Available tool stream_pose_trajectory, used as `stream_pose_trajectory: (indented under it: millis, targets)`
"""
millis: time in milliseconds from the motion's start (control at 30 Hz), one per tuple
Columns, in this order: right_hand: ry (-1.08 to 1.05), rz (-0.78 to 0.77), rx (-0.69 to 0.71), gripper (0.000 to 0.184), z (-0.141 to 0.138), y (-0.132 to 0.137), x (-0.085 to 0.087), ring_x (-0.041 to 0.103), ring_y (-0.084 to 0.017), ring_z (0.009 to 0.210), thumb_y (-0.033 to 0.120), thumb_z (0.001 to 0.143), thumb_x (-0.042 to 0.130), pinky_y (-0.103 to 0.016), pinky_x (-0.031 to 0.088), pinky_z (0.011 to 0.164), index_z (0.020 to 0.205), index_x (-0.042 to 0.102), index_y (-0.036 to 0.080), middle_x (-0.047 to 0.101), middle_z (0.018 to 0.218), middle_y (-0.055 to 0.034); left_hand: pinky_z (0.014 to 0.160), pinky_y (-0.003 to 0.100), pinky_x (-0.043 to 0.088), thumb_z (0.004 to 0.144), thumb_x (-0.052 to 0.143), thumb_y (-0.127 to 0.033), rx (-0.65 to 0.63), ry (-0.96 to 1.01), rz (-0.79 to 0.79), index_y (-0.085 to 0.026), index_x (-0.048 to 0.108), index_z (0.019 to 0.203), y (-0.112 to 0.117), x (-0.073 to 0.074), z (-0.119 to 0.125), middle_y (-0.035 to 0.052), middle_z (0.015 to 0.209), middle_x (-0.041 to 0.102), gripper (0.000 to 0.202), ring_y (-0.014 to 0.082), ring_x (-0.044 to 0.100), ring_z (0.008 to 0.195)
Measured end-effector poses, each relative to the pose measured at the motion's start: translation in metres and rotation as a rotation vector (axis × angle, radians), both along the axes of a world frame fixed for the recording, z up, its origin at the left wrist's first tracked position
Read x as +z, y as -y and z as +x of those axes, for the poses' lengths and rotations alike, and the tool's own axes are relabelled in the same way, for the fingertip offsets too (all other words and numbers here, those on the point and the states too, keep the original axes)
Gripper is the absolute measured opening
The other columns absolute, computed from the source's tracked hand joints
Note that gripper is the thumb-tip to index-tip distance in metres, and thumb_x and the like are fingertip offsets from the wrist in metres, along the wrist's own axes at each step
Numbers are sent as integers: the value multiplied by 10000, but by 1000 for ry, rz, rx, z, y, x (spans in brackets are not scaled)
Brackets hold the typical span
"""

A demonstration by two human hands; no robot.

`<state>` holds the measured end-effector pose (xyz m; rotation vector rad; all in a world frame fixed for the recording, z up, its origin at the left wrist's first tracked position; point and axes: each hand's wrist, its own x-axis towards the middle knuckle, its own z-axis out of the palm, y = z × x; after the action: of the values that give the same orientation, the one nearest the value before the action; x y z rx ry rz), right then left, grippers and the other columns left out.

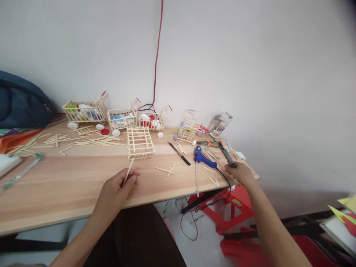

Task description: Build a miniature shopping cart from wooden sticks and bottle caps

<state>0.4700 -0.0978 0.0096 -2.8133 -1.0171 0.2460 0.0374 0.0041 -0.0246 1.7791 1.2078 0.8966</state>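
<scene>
My left hand (118,189) is closed around a thin wooden stick (128,171), holding it tilted up above the table's front. Just beyond its tip lies a wooden stick frame (139,142) built like an open basket. On the right, my right hand (240,173) grips the near end of a long dark grey hand tool (227,154); its exact kind is unclear. Beside that tool, a blue hot glue gun (204,157) rests on the tabletop with its cable hanging over the edge. A black pen (179,153) and short stick pieces (168,170) lie between my hands.
Several small stick carts (85,112) with white wheels line the wall. Loose sticks (97,142) are heaped at left on the wooden table (69,185). Orange-handled pliers (207,143) and a clear container (221,124) sit at right. A red stool (236,207) stands below.
</scene>
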Motion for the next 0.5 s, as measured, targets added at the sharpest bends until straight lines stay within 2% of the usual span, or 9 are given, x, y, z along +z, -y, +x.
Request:
stream_pose_trajectory:
  millis: [67,167,233,333,400,500]
  targets:
    - [1,-20,-4,241,2,-12,-1,642,-158,853,355,930,574,-340,542,755,1041,635,150,660,1024,-54,653,264,425,793,527,-467,3,-6,9,-207,668,877,0,0,0,6,734,652,307,189,576,687]
    - [4,-16,1,269,3,-21,-3,639,-175,901,370,931,570,-369,538,792,1080,624,152,648,1068,-60,657,263,430,805,504,-480,0,-26,13,-204,663,892,0,-2,-1,5,747,655,330,184,572,693]
    - [16,12,7,267,2,-21,-5,642,-174,874,379,920,578,-368,526,790,1033,639,145,666,1006,-56,671,264,437,814,489,-482,-2,-43,14,-200,659,911,0,-2,-1,6,779,667,343,180,573,703]
    - [53,102,8,241,0,-17,-5,658,-233,831,360,849,611,-347,488,730,908,686,140,699,843,-85,658,263,437,817,481,-481,-6,-67,9,-194,650,938,0,-2,-1,4,794,674,354,171,565,686]
    - [72,182,3,227,-2,-12,-4,665,-278,795,345,792,589,-338,455,665,843,699,153,707,758,-106,645,261,439,819,479,-486,-13,-71,-1,-191,643,954,0,-1,-1,1,776,670,363,169,563,673]
    - [65,306,-2,255,-8,3,0,657,-284,737,379,752,526,-331,425,603,811,676,182,713,725,-105,682,263,457,818,485,-505,-33,-73,-19,-195,633,1001,0,2,-3,8,839,690,389,178,600,735]
